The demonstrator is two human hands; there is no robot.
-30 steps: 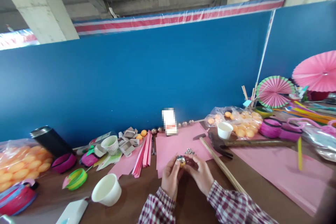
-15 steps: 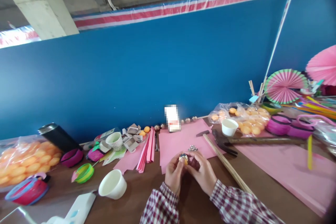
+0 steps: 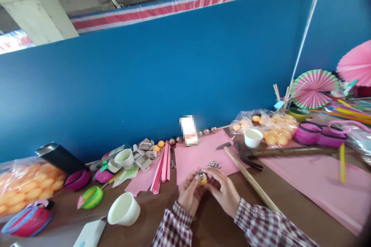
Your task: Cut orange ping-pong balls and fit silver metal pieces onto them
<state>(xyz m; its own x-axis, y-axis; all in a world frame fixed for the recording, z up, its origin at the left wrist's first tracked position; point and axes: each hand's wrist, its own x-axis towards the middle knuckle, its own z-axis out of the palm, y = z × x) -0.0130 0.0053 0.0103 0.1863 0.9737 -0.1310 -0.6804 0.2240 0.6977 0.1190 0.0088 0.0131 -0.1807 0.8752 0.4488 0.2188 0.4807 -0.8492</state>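
Head cam: silver-orange ball (image 3: 203, 178) pinched btwn L fingers (image 3: 193, 184); R fingers (image 3: 213, 189) at rt edge, grip unclear.

I had a ball (image 3: 203, 179) between the left hand (image 3: 189, 193) and right hand (image 3: 225, 193), beads (image 3: 213, 164) on the paper (image 3: 197, 156) just beyond. On the table (image 3: 155, 216), a cup (image 3: 124, 218) stood left, two hammers (image 3: 254, 182) lay right.

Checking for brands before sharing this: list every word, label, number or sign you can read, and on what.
No text can be read.
Pixelated white item by the blue wall: obscured.
White object, bottom left: bluish mark, too blurred.
Green-and-white paper by the patterned cup: too blurred.
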